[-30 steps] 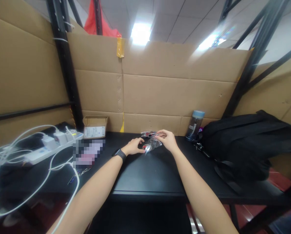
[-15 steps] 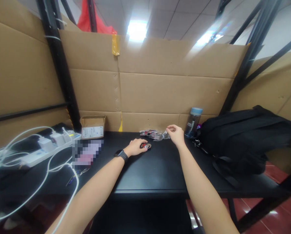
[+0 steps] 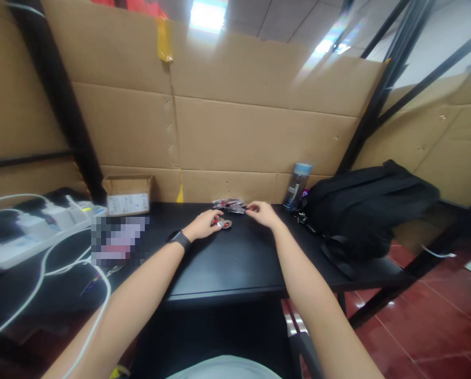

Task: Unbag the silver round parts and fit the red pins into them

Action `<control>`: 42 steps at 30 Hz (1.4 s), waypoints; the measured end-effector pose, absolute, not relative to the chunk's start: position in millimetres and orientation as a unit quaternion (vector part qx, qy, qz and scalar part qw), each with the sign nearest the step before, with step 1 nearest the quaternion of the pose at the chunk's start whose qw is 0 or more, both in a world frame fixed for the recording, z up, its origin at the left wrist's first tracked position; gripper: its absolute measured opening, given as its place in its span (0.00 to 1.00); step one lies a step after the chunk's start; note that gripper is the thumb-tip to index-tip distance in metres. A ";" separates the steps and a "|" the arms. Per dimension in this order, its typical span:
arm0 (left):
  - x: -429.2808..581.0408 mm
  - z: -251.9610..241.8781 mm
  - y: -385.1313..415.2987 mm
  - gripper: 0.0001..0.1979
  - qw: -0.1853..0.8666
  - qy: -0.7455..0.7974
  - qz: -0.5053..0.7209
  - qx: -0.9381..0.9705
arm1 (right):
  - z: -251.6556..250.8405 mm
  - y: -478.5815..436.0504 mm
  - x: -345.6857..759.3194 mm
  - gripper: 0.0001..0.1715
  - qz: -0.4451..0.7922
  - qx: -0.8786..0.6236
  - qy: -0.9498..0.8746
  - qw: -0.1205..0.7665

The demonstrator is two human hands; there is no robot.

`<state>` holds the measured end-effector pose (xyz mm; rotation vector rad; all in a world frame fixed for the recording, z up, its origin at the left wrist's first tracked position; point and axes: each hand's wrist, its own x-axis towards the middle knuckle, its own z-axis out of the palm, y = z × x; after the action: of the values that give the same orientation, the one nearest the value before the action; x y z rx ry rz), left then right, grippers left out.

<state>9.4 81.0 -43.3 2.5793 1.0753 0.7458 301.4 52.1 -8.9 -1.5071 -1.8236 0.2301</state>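
Note:
My left hand [image 3: 204, 224], with a dark watch on its wrist, has its fingers closed on a small round silver-and-red item [image 3: 222, 223] at the desk surface. Farther back, a row of small shiny plastic packets [image 3: 231, 205] lies near the cardboard wall. At the right end of that row is my right hand [image 3: 261, 213], its thumb and forefinger pinched at the edge of the packets. What sits between those fingertips is too small to make out.
On the left are a power strip [image 3: 41, 231] with white cables, a small cardboard box [image 3: 128, 196] and a blurred-out flat item [image 3: 120, 239]. At the right stand a bottle [image 3: 297, 187] and a black backpack [image 3: 361, 205]. Cardboard [image 3: 235, 137] walls the desk's back.
The view has shifted, so the scene sits farther left and higher. My right hand has moved slightly toward my left hand, at the packets' right end. My left hand stays at the round item.

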 end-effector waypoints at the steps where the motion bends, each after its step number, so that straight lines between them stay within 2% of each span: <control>1: 5.7 -42.5 83.9 0.27 0.125 0.375 0.260 0.881 | -13.0 52.7 287.3 0.13 0.105 -0.570 -0.733 0.357; 4: -8.0 -40.6 95.3 0.24 0.125 0.401 0.273 0.865 | -27.2 55.2 250.2 0.19 0.127 -0.538 -0.766 0.328; 8: -25.1 -42.3 108.8 0.21 0.128 0.450 0.285 0.836 | -40.4 57.0 227.6 0.17 0.138 -0.513 -0.789 0.307; 10: -30.3 -43.8 110.9 0.20 0.145 0.458 0.280 0.831 | -42.4 56.4 226.5 0.16 0.145 -0.503 -0.793 0.311; 14: -34.6 -43.5 109.6 0.22 0.179 0.439 0.275 0.836 | -39.6 56.6 231.6 0.21 0.160 -0.490 -0.785 0.343; 19: -33.7 -38.5 107.8 0.20 0.203 0.414 0.281 0.842 | -32.0 57.9 236.6 0.10 0.139 -0.485 -0.772 0.386; 22: -32.8 -36.0 105.7 0.16 0.215 0.398 0.284 0.845 | -28.8 55.2 237.5 0.05 0.147 -0.464 -0.791 0.372; 27: -31.3 -33.2 100.5 0.13 0.219 0.383 0.297 0.847 | -24.3 47.5 238.6 0.13 0.194 -0.413 -0.836 0.306; 31: -25.6 -31.4 96.0 0.15 0.225 0.368 0.312 0.846 | -21.4 45.1 239.6 0.11 0.195 -0.423 -0.828 0.314; 34: -19.3 -29.8 91.7 0.15 0.235 0.353 0.317 0.848 | -21.2 45.6 240.0 0.12 0.188 -0.432 -0.822 0.320; 42: -1.5 -24.1 73.3 0.16 0.253 0.322 0.324 0.853 | -16.3 43.4 242.4 0.09 0.185 -0.449 -0.836 0.256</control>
<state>-1.5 73.3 -24.1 2.3196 0.8749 0.8805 242.4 43.4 -16.3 -1.2179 -2.2686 0.5018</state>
